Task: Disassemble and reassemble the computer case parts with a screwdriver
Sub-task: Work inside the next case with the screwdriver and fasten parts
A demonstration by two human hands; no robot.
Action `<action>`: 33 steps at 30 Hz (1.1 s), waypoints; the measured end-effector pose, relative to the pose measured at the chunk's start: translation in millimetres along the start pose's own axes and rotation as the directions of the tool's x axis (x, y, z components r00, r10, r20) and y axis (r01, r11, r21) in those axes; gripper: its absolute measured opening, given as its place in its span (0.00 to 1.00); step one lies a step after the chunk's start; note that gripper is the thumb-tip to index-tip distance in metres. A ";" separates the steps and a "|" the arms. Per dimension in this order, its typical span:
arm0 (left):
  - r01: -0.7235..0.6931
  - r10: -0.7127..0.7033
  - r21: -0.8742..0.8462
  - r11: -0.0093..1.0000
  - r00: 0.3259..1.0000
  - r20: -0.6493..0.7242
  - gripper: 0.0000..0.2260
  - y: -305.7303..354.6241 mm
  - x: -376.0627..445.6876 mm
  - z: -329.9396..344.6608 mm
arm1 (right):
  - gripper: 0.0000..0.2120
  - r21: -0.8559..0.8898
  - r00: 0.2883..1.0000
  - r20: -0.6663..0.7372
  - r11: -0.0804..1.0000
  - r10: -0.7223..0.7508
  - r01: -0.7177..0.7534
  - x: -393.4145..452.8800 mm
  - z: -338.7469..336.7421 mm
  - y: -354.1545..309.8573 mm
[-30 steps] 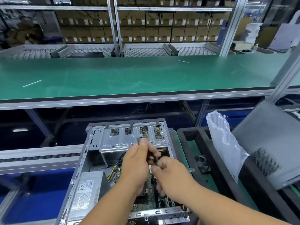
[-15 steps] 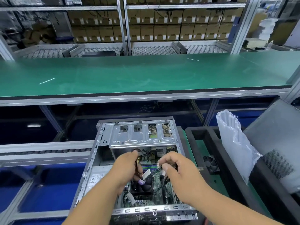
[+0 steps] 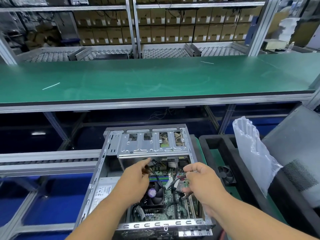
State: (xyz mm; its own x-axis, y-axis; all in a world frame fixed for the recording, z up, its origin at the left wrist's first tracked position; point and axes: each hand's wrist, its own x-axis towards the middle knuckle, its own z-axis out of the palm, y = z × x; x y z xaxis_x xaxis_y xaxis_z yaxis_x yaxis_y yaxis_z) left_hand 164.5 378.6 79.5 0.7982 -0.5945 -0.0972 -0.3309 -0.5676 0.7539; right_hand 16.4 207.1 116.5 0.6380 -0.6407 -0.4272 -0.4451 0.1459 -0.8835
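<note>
Both hands have drawn apart since a moment ago: the left hand (image 3: 136, 177) now reaches under the drive cage (image 3: 152, 144), pinching dark cables (image 3: 156, 163); the right hand (image 3: 202, 177) has fingers curled, though what it grips I cannot tell. One open computer case (image 3: 103, 170) lies below them, with one cooler fan (image 3: 154, 194) between the wrists. One plastic bag (image 3: 251, 153) stands to the right.
</note>
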 end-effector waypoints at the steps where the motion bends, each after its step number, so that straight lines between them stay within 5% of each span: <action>1: -0.029 0.030 0.144 0.989 1.000 -0.006 0.23 -1.8 2.8 2.9 | 0.12 0.004 1.000 0.001 1.000 0.007 -0.007 1.5 0.3 1.0; 4: -0.066 0.101 0.453 0.889 0.993 -0.054 0.14 -3.1 14.8 12.1 | 0.12 0.023 0.999 0.048 1.000 0.019 -0.021 4.5 3.8 3.9; 7: -0.179 0.124 0.731 0.658 0.984 0.129 0.10 -5.1 29.3 23.0 | 0.10 0.043 0.992 0.123 0.999 0.013 -0.018 5.8 6.3 6.8; 11: -0.134 0.031 0.703 0.699 0.987 0.158 0.13 -9.6 50.7 29.8 | 0.04 0.038 0.964 0.254 0.997 -0.079 0.071 3.5 8.8 8.7; 15: 0.003 -0.039 0.629 0.778 0.998 0.043 0.06 -8.0 66.2 35.2 | 0.07 0.017 0.935 0.328 0.991 -0.133 0.135 -0.7 10.8 10.7; 24: 0.110 -0.162 0.596 0.795 0.986 0.034 0.09 -16.1 91.6 53.8 | 0.07 -0.206 0.922 0.335 0.939 -0.196 0.274 -4.1 21.0 25.1; 33: 0.140 -0.235 0.621 0.771 0.969 0.074 0.13 -29.6 113.7 59.3 | 0.13 -0.302 0.937 0.310 0.918 -0.159 0.256 -0.4 25.9 34.2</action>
State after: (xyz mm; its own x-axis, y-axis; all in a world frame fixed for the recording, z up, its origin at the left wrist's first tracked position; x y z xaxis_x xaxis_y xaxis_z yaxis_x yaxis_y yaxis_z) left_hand 235.2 294.0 7.6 0.8142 -0.4849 -0.3193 -0.4562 -0.8745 0.1648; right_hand 17.2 231.9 81.5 0.8637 -0.3897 -0.3195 -0.4353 -0.2574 -0.8627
